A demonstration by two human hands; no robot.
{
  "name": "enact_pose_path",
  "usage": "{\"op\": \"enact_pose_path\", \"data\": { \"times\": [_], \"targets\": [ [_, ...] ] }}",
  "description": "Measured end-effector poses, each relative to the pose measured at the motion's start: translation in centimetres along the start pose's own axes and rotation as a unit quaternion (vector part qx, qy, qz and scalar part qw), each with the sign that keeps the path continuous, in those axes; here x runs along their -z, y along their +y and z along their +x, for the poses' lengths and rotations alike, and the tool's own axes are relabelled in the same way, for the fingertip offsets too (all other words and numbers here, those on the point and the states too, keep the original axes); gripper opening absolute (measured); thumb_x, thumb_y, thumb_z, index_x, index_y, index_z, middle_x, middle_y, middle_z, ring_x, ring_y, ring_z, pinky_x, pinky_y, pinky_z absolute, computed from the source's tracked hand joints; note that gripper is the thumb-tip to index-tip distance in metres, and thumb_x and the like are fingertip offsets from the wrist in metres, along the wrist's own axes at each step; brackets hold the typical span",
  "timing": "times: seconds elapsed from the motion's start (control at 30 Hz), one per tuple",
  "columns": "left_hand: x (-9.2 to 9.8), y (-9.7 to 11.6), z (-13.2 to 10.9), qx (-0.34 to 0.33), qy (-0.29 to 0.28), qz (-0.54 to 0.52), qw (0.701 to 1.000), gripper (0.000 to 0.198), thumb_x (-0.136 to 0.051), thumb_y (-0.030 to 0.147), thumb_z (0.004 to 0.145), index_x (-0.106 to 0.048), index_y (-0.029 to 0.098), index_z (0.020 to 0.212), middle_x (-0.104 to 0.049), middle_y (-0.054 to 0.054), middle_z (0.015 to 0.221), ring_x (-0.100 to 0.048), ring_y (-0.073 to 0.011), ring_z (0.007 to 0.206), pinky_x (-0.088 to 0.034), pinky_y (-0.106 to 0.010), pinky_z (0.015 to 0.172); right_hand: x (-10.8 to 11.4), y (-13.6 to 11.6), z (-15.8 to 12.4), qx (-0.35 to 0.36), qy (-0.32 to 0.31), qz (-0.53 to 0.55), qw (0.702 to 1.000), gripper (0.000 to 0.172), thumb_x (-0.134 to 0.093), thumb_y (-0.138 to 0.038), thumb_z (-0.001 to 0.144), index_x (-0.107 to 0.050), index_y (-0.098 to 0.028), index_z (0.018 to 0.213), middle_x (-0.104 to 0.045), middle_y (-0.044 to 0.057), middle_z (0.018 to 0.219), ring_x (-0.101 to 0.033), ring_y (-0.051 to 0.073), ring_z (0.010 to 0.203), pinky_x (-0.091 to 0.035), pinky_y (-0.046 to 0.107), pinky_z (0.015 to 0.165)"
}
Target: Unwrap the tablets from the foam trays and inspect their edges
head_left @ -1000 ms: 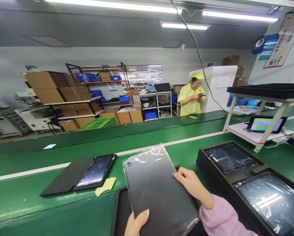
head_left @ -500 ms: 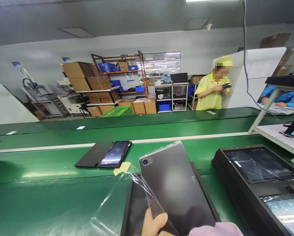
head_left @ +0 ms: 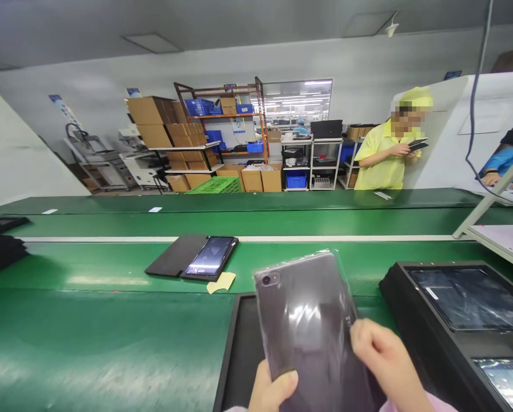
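Green counter [head_left: 102, 315], viewed left to right. Black folio case [head_left: 170, 254] lies on it just beside a lit tablet [head_left: 209, 257], with a yellow note [head_left: 221, 282] touching the tablet's lower edge. Left hand [head_left: 273, 389] grips the lower edge of a dark tablet in a clear plastic sleeve [head_left: 303, 320], held tilted above the counter's open black tray [head_left: 234, 349]. Right hand [head_left: 380, 357], fingers curled, pinches the sleeve's right edge. Black holder with glass-faced tablets [head_left: 391, 300] sits on the counter at far right.
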State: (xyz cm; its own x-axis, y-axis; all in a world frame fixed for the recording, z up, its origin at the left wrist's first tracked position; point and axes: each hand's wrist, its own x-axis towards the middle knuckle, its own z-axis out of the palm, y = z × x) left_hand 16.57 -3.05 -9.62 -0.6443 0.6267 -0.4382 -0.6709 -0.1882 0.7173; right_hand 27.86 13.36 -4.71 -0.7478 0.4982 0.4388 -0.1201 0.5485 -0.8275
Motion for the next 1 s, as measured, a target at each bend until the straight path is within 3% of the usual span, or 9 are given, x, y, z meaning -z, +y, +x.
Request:
{"op": "enact_pose_path", "data": {
  "times": [0.07, 0.13, 0.27, 0.5, 0.63, 0.73, 0.8, 0.87, 1.0],
  "targets": [
    [0.5, -0.1, 0.4, -0.001, 0.005, -0.008, 1.0, 0.046, -0.081, 0.037, 0.046, -0.063, 0.014, 0.082, -0.069, -0.01, 0.07, -0.065, -0.0296, 0.07, -0.048, -0.042, 0.071, 1.1, 1.5, 0.2, -0.138, 0.049, -0.024, 0.989, 0.017, -0.064, -0.023, 0.071, -0.047, -0.023, 0.071, -0.045, -0.005, 0.057, -0.043, 0.012, 0.049, -0.037, 0.024, 0.047],
    [1.1, -0.3, 0.7, 0.006, 0.005, -0.012, 1.0, 0.048, -0.083, 0.037, 0.047, -0.063, 0.013, 0.084, -0.07, -0.011, 0.072, -0.066, -0.0317, 0.076, -0.049, -0.044, 0.078, 1.0, 2.6, -0.1, -0.242, 0.02, 0.01, 0.97, 0.032, -0.066, -0.026, 0.066, -0.052, -0.021, 0.094, -0.056, -0.002, 0.071, -0.052, 0.014, 0.059, -0.044, 0.027, 0.058],
    [2.2, 0.2, 0.9, 0.039, 0.049, 0.035, 0.997, 0.054, -0.08, 0.046, 0.054, -0.065, 0.01, 0.09, -0.071, -0.014, 0.083, -0.066, -0.0328, 0.088, -0.049, -0.042, 0.084, -0.9, 3.9, -1.5, -0.258, -0.09, 0.132, 0.953, 0.029, -0.053, -0.04, 0.082, -0.052, -0.018, 0.101, -0.062, 0.007, 0.1, -0.058, 0.022, 0.092, -0.046, 0.035, 0.082],
    [5.8, 4.4, 1.0, 0.091, 0.139, 0.111, 0.98, 0.04, -0.072, 0.029, 0.07, -0.062, 0.009, 0.104, -0.072, -0.012, 0.086, -0.068, -0.0266, 0.079, -0.053, -0.034, 0.072, 0.6, 6.5, -2.1, -0.31, -0.045, 0.23, 0.921, 0.04, -0.057, -0.046, 0.078, -0.055, -0.015, 0.102, -0.065, 0.008, 0.099, -0.061, 0.024, 0.09, -0.048, 0.035, 0.079],
    [8.6, 6.9, 0.8, 0.049, 0.239, 0.111, 0.963, 0.037, -0.066, 0.02, 0.075, -0.059, 0.01, 0.109, -0.071, -0.009, 0.078, -0.068, -0.0237, 0.068, -0.054, -0.032, 0.065, 1.4, 6.3, -1.1, -0.324, -0.042, -0.105, 0.939, 0.044, -0.045, -0.029, 0.084, -0.048, -0.014, 0.125, -0.067, 0.011, 0.097, -0.063, 0.026, 0.088, -0.047, 0.039, 0.08],
    [9.3, 7.4, 0.4, 0.031, 0.287, 0.099, 0.952, 0.034, -0.064, 0.019, 0.076, -0.058, 0.013, 0.109, -0.07, -0.006, 0.075, -0.067, -0.0224, 0.063, -0.054, -0.031, 0.06, -2.1, 6.2, -0.6, -0.304, -0.107, -0.403, 0.856, 0.055, -0.035, -0.013, 0.085, -0.035, -0.006, 0.139, -0.068, 0.019, 0.091, -0.066, 0.03, 0.078, -0.049, 0.042, 0.072],
    [9.2, 7.0, 0.1, 0.033, 0.283, 0.071, 0.956, 0.035, -0.063, 0.018, 0.077, -0.058, 0.016, 0.111, -0.07, -0.004, 0.076, -0.067, -0.0217, 0.065, -0.054, -0.03, 0.061, -5.9, 7.0, -0.9, -0.25, -0.152, -0.477, 0.829, 0.06, -0.032, -0.007, 0.082, -0.03, -0.003, 0.142, -0.059, 0.026, 0.115, -0.067, 0.027, 0.073, -0.051, 0.038, 0.063],
    [9.1, 6.4, 0.0, 0.045, 0.263, 0.047, 0.963, 0.036, -0.063, 0.02, 0.077, -0.058, 0.018, 0.112, -0.07, -0.004, 0.075, -0.068, -0.0216, 0.066, -0.054, -0.029, 0.063, -9.7, 8.5, -1.6, -0.199, -0.211, -0.504, 0.814, 0.068, -0.035, -0.001, 0.074, -0.029, -0.003, 0.142, -0.032, 0.026, 0.142, -0.067, 0.024, 0.073, -0.053, 0.034, 0.059],
    [8.9, 5.6, -0.5, 0.064, 0.254, 0.049, 0.964, 0.035, -0.068, 0.025, 0.072, -0.063, 0.015, 0.105, -0.068, -0.004, 0.065, -0.068, -0.0237, 0.065, -0.055, -0.031, 0.062, -13.5, 12.5, -3.3, -0.186, -0.273, -0.51, 0.794, 0.066, -0.037, -0.002, 0.073, -0.036, -0.006, 0.14, -0.021, 0.019, 0.148, -0.065, 0.025, 0.084, -0.056, 0.037, 0.063]
  ]
}}
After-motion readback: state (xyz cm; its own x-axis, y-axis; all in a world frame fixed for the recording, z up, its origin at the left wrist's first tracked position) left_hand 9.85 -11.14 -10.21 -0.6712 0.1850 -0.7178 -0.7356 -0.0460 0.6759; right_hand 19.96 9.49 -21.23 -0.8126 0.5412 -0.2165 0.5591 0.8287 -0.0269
